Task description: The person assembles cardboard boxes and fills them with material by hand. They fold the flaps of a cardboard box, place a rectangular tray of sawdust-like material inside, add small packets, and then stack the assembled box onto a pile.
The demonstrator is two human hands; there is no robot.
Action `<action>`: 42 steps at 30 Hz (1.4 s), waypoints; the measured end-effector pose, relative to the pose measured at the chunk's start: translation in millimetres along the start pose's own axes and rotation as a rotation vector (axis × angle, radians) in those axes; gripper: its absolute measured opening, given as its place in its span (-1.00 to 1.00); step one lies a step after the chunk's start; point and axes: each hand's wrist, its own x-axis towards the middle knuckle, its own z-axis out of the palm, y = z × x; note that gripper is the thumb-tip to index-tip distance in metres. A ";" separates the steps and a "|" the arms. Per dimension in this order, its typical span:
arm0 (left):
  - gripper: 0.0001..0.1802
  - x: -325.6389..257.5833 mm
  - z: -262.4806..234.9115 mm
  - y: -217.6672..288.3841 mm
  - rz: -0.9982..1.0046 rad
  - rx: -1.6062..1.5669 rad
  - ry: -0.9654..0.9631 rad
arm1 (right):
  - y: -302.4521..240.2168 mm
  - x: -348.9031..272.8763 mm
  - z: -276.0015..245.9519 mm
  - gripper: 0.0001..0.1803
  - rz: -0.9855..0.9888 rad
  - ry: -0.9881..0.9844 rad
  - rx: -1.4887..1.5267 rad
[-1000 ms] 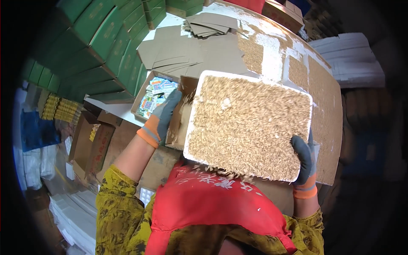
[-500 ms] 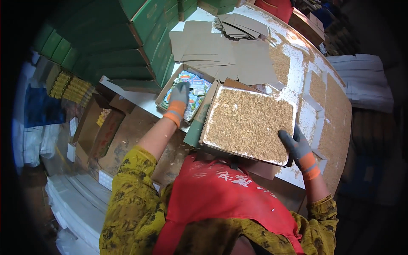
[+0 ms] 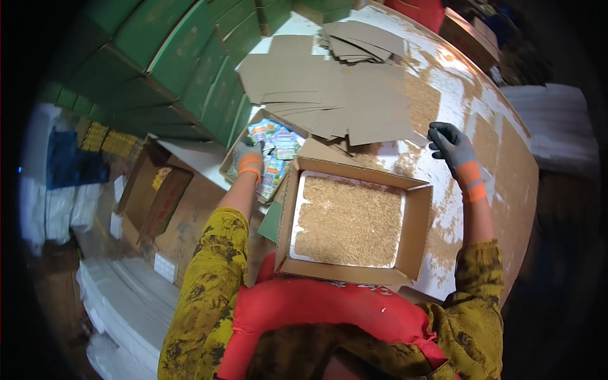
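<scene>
A white tray (image 3: 400,235) filled with pale brown grain-like bits (image 3: 351,218) lies down inside an open cardboard carton (image 3: 419,234) in front of me. To the left of it is a shallow box (image 3: 229,166) of blue and green printed packets (image 3: 282,140). My left hand (image 3: 248,158), in a grey and orange glove, reaches into that box among the packets; its fingertips are hidden. Beyond the carton's right side, my right hand (image 3: 453,149) is raised over the table, fingers loosely bent and apart, with nothing in them.
Flattened cardboard sheets (image 3: 373,104) lie past the carton. Green boxes (image 3: 183,57) stand stacked at the far left. Brown bits are scattered over the white table (image 3: 437,278). On the lower left, white foam-like sheets (image 3: 126,310) are piled beside an open brown box (image 3: 155,190).
The tray has gone down into the carton, whose walls now show around it. My right hand has let go of the tray and moved away, up and right. The left hand stays at the packets.
</scene>
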 end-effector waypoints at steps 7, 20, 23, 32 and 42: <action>-0.49 -1.1 -35.8 -23.2 0.007 -0.042 -0.148 | 136.9 121.7 72.4 -0.27 0.175 0.002 0.045; -0.41 -204.7 -161.9 157.5 1.317 0.452 -0.239 | 37.8 -72.3 -53.9 -0.60 -0.392 0.513 0.125; -0.36 -229.9 -163.6 122.9 1.334 0.535 -0.277 | -13.1 -144.9 -10.8 -0.62 -1.032 0.449 -0.432; -0.51 -201.1 -152.2 72.8 0.507 -0.502 -0.581 | 5.2 -197.6 54.6 -0.78 -0.918 -0.655 -0.986; 0.29 -171.2 -65.9 27.3 0.285 0.052 -0.812 | 123.8 -137.0 40.2 -0.05 0.001 -0.213 -0.006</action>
